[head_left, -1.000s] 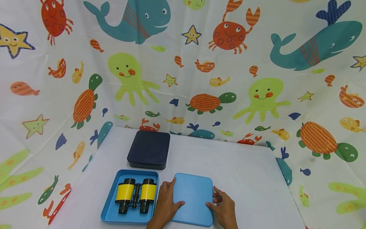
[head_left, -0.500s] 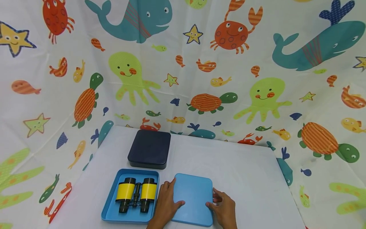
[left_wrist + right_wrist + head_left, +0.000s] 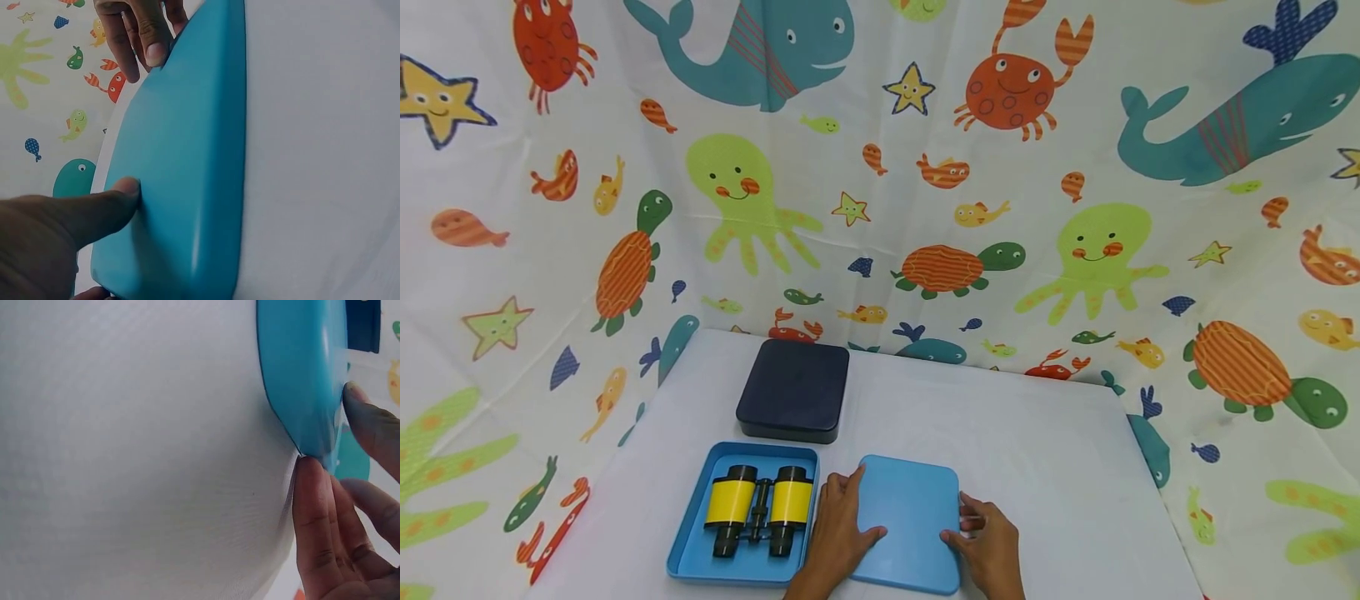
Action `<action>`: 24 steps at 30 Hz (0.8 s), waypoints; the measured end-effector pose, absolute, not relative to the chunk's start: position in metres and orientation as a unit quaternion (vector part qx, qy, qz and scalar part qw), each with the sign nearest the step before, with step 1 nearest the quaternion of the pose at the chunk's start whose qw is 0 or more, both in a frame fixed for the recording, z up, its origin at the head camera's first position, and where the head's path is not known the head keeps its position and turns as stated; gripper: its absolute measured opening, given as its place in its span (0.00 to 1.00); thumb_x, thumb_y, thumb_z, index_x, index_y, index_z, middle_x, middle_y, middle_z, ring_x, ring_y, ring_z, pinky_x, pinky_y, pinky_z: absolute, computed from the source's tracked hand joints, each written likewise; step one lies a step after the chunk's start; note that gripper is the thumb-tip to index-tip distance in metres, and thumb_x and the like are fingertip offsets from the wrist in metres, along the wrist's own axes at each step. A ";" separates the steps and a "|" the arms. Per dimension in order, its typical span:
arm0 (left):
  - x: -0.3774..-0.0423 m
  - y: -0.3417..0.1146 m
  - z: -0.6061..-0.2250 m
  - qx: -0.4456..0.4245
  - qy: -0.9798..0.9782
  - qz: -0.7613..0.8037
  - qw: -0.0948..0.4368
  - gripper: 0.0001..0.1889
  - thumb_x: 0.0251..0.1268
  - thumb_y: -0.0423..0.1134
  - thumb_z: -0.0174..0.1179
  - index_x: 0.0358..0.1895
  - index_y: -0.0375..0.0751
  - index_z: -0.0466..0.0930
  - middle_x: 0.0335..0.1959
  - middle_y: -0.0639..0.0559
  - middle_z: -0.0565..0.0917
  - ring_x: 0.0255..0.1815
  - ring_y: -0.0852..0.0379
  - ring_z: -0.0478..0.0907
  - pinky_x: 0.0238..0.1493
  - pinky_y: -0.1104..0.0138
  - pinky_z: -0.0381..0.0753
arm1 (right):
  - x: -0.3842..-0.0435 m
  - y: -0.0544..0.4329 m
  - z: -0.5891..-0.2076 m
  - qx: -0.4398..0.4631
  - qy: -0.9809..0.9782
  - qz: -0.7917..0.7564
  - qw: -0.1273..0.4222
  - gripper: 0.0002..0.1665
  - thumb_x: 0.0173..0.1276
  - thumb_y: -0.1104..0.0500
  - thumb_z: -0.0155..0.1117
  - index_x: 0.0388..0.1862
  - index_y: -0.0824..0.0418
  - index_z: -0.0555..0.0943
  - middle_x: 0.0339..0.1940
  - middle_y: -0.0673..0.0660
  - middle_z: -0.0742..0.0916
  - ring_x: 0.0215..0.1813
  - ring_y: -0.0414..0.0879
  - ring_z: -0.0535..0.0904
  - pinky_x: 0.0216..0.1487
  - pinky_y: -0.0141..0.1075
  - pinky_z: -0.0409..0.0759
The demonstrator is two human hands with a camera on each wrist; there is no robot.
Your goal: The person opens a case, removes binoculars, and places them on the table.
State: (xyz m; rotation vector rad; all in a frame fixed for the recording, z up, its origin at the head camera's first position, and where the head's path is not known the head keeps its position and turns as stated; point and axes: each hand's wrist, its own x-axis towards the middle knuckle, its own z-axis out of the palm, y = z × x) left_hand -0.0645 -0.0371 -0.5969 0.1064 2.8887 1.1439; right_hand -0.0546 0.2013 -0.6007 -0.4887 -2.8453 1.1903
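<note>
The left hand and right hand pinch opposite edges of the blue lid between thumb and fingers, so uneven pulling could tilt it loose.

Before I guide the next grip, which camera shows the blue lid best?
The head view: the blue lid lies fully in frame, hidden only slightly by the left hand and right hand. The left wrist view shows its top and one side closely, but cropped; the right wrist view, just one cropped end.
</note>
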 end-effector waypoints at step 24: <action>-0.076 -0.053 -0.569 0.063 0.931 0.356 -0.045 0.47 0.54 0.51 0.83 0.78 0.48 0.71 0.63 0.39 0.72 0.61 0.44 0.71 0.56 0.48 0.84 | -0.072 0.186 -0.563 -0.061 -0.906 0.411 0.076 0.41 0.49 0.60 0.90 0.65 0.58 0.87 0.48 0.56 0.90 0.46 0.47 0.88 0.39 0.29 0.85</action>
